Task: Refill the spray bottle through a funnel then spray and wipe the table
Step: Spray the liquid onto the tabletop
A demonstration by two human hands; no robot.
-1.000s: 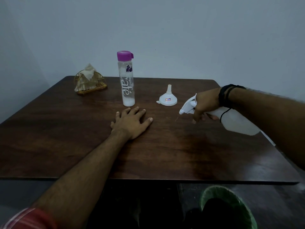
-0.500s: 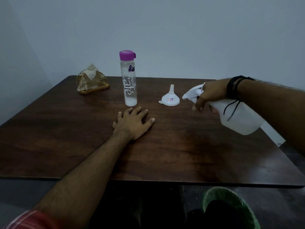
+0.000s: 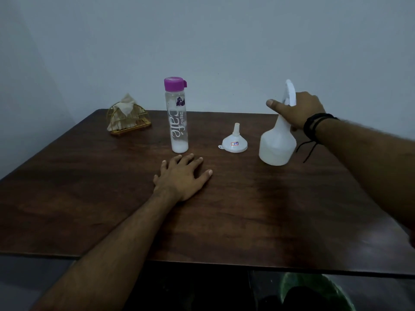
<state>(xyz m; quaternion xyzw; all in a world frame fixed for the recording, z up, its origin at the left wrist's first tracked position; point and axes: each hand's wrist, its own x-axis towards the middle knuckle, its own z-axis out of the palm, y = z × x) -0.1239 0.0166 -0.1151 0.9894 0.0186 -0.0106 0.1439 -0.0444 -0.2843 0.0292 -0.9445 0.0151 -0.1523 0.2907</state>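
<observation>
My right hand [image 3: 298, 111] grips the neck of the white spray bottle [image 3: 277, 144], which stands upright on the dark wooden table [image 3: 247, 209] at the right. A white funnel [image 3: 234, 142] rests upside down, spout up, just left of it. Farther left stands a tall clear water bottle [image 3: 177, 122] with a purple cap and a little liquid at the bottom. My left hand [image 3: 183, 176] lies flat on the table in front of that bottle, fingers spread, holding nothing.
A gold wire holder with tissues [image 3: 128, 118] sits at the table's back left corner. A green bin [image 3: 314, 292] stands on the floor below the table's near edge. A plain wall rises right behind the table.
My right hand has swung the spray bottle from a tilted, lifted pose to upright and set its base on the table beside the funnel. My left hand has stayed put.
</observation>
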